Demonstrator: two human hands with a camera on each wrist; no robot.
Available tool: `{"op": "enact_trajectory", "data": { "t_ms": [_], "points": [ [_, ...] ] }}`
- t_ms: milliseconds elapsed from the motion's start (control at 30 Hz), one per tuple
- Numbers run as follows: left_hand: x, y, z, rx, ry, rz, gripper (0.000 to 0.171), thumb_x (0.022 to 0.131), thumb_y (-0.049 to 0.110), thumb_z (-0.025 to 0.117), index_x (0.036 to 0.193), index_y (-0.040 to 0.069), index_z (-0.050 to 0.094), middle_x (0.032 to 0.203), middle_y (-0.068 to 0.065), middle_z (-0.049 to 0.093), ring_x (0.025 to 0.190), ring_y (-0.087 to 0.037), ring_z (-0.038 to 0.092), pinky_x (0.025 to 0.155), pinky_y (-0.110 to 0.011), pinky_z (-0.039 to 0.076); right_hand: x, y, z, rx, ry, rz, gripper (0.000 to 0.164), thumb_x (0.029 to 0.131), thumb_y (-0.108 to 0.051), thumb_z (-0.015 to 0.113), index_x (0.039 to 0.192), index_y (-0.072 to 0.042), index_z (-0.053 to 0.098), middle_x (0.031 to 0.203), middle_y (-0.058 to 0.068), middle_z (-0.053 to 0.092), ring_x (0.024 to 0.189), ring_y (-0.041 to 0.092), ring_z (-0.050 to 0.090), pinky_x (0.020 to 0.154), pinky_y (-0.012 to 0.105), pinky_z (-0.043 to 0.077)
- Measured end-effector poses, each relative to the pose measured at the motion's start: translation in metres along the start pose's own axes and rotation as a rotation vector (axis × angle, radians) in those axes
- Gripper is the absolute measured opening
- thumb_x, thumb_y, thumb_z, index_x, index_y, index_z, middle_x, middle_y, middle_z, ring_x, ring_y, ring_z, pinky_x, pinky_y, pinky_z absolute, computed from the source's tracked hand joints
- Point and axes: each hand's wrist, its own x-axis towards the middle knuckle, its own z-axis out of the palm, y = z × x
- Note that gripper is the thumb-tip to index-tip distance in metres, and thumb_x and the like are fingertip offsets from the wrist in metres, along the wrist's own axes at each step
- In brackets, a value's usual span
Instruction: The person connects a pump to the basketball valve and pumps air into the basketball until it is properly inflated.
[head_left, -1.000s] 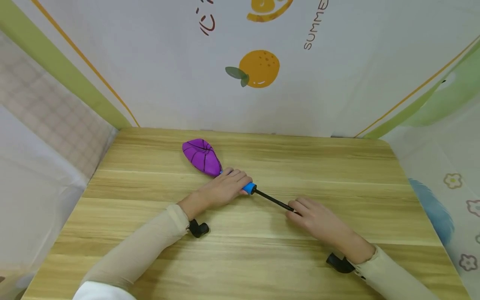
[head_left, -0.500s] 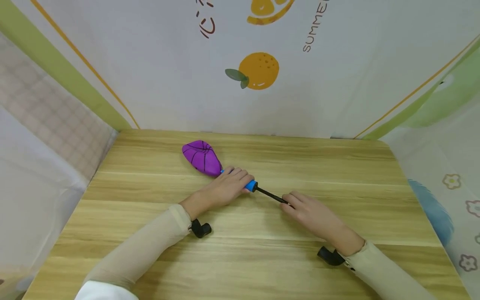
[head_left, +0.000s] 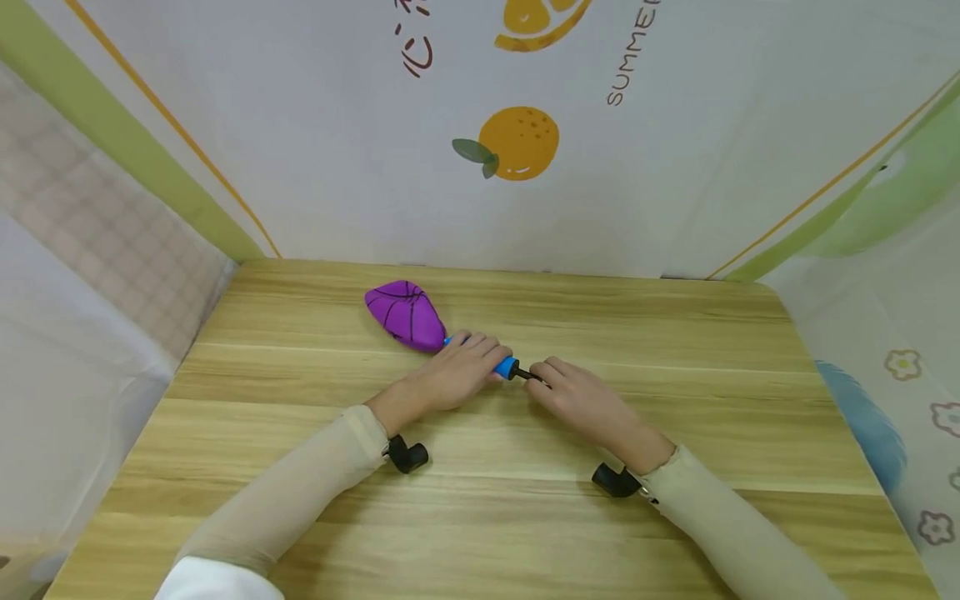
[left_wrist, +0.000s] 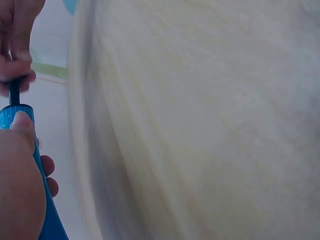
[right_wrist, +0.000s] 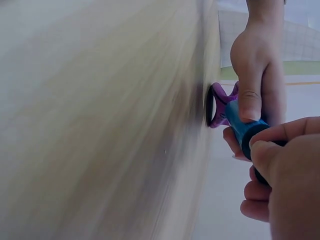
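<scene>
A purple, partly collapsed ball (head_left: 406, 317) with black lines lies at the end of a blue hand pump (head_left: 507, 367). My left hand (head_left: 457, 373) grips the pump's blue barrel, its thumb along the barrel (left_wrist: 49, 220) in the left wrist view. At the other end, my right hand (head_left: 581, 402) holds the pump's black handle, most of which the fingers hide. Only a short length of the black rod (head_left: 524, 374) shows between the two hands. In the right wrist view the dented ball (right_wrist: 218, 106) appears just beyond the barrel.
The wood-grain table (head_left: 480, 533) extends around both arms. Behind it hangs a white cloth (head_left: 337, 167) printed with oranges and lettering. Black wrist cameras sit under the left wrist (head_left: 407, 455) and right wrist (head_left: 615, 481).
My right hand has moved left and a little away from me, pushing the rod into the barrel, so less of it shows. My left hand and the ball have stayed nearly still.
</scene>
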Motion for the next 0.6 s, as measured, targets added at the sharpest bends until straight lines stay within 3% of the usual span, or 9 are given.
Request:
{"op": "enact_trajectory", "data": {
  "t_ms": [200, 300, 600],
  "points": [
    [0.001, 0.000, 0.000, 0.007, 0.021, 0.020, 0.036, 0.108, 0.033, 0.047, 0.137, 0.012, 0.053, 0.128, -0.004, 0.058, 0.125, -0.024, 0.050, 0.109, -0.046, 0.035, 0.008, 0.002, 0.007, 0.011, 0.010, -0.003, 0.020, 0.087, 0.004, 0.075, 0.102, -0.001, 0.061, 0.108, 0.012, 0.063, 0.094, 0.023, 0.060, 0.080, 0.030, 0.055],
    [0.000, -0.001, -0.001, 0.002, 0.017, 0.027, 0.037, 0.108, 0.033, 0.048, 0.137, 0.011, 0.053, 0.128, -0.004, 0.058, 0.127, -0.025, 0.049, 0.112, -0.046, 0.034, 0.006, 0.002, 0.006, 0.022, 0.021, -0.012, 0.016, 0.090, 0.003, 0.072, 0.101, -0.003, 0.062, 0.106, 0.011, 0.063, 0.091, 0.023, 0.059, 0.077, 0.030, 0.055],
    [-0.002, -0.006, 0.000, -0.020, 0.016, 0.043, 0.039, 0.108, 0.034, 0.047, 0.139, 0.011, 0.051, 0.132, -0.004, 0.058, 0.130, -0.024, 0.048, 0.115, -0.045, 0.030, -0.017, 0.001, -0.006, 0.053, 0.029, -0.005, 0.015, 0.091, 0.001, 0.069, 0.104, -0.004, 0.062, 0.105, 0.011, 0.064, 0.091, 0.023, 0.061, 0.077, 0.032, 0.056]
  ]
}}
